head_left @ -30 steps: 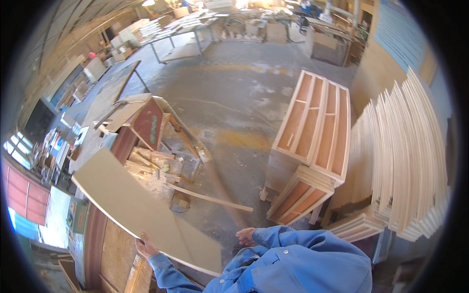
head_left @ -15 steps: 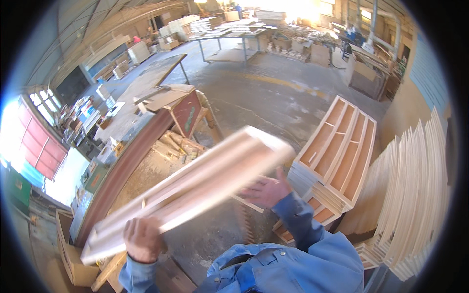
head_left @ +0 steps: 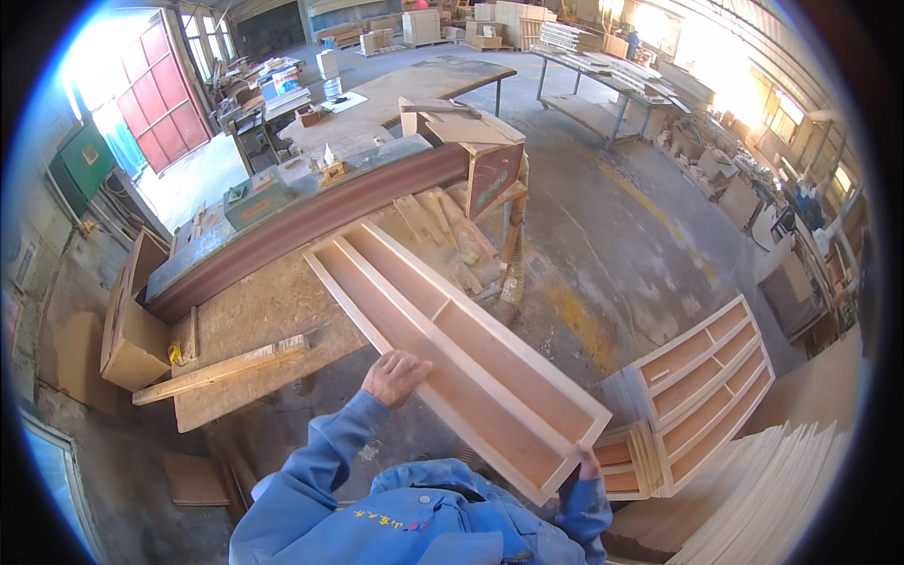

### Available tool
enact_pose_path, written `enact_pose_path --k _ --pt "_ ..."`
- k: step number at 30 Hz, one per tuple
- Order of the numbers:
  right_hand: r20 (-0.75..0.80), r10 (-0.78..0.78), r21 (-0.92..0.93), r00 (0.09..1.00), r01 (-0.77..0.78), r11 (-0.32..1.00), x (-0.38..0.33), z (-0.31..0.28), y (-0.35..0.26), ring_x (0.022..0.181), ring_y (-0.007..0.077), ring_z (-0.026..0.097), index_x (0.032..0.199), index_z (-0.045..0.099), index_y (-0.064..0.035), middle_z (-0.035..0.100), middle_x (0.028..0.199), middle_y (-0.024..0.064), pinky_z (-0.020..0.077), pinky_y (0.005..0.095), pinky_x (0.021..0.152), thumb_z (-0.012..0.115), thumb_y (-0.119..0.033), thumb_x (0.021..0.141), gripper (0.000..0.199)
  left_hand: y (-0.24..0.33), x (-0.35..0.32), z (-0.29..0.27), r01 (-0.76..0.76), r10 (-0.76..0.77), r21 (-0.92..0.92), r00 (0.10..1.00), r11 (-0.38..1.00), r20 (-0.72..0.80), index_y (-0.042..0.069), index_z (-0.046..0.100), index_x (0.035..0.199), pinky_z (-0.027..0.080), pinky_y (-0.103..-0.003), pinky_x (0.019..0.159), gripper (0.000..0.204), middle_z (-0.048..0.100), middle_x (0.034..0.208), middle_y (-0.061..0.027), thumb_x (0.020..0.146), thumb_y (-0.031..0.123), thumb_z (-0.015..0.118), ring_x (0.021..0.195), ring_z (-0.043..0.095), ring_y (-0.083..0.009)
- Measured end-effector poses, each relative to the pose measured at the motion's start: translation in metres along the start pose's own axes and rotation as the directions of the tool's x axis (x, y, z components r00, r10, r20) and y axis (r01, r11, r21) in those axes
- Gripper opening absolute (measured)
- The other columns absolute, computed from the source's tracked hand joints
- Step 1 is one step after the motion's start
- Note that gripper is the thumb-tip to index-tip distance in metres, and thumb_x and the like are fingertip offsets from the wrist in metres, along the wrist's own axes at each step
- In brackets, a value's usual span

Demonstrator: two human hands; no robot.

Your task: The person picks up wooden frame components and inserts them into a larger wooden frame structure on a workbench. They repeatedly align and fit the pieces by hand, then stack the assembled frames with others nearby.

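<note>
A long, shallow wooden frame panel (head_left: 452,348) with a thin reddish back and lengthwise and cross dividers slants across the middle. My left hand (head_left: 397,379) is closed over its near long rail, about halfway along. At the near right corner, my right hand (head_left: 589,463) grips the short end, its fingers partly hidden behind the wood. The panel's far end lies over a dusty plywood bench top (head_left: 254,330) beside a long reddish-brown belt (head_left: 320,231), apparently a sander's. Whether that end touches the bench top, I cannot tell.
Similar frames (head_left: 706,386) are stacked at the right, close to my right hand. Pale thin boards (head_left: 772,499) stand beyond them. Wood offcuts (head_left: 443,226) lie near the belt's end. A wooden bar (head_left: 226,367) and a cardboard box (head_left: 141,330) are at the left.
The panel has swung from slanting up to the right to slanting down to the right. My right hand, spread before, now holds its end. The view has turned left.
</note>
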State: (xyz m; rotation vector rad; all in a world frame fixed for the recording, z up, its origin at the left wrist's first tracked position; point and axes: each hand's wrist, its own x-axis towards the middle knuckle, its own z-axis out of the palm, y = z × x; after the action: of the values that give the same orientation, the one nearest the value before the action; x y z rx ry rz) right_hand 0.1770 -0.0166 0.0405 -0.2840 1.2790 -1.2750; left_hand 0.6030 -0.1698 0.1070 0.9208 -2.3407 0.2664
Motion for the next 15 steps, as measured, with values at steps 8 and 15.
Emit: enact_pose_path --k 8,15 --pt "0.141 0.108 0.262 0.984 -0.143 0.954 -0.037 0.042 0.05 0.1 0.0257 0.066 0.122 0.06 -0.0066 0.067 0.107 0.0089 0.0544 0.0426 0.092 0.077 -0.02 0.08 0.047 -0.023 -0.068 0.032 0.458 -0.493 0.198 0.845 0.867 0.206 0.012 0.057 0.134 0.039 -0.049 0.108 0.064 0.054 0.134 -0.0154 0.071 0.008 0.066 0.128 0.048 -0.0352" --pt "0.141 0.181 0.344 0.973 -0.219 0.913 -0.024 0.039 0.099 0.111 0.0294 0.064 0.136 0.052 -0.0081 0.065 0.121 0.0118 0.0527 0.0475 0.099 0.078 -0.021 0.081 0.062 -0.101 -0.12 0.041 0.851 -0.851 0.052 0.518 0.523 0.083 0.001 0.054 0.132 0.04 -0.05 0.107 0.053 0.053 0.133 -0.025 0.083 0.014 0.068 0.124 0.048 -0.0448"
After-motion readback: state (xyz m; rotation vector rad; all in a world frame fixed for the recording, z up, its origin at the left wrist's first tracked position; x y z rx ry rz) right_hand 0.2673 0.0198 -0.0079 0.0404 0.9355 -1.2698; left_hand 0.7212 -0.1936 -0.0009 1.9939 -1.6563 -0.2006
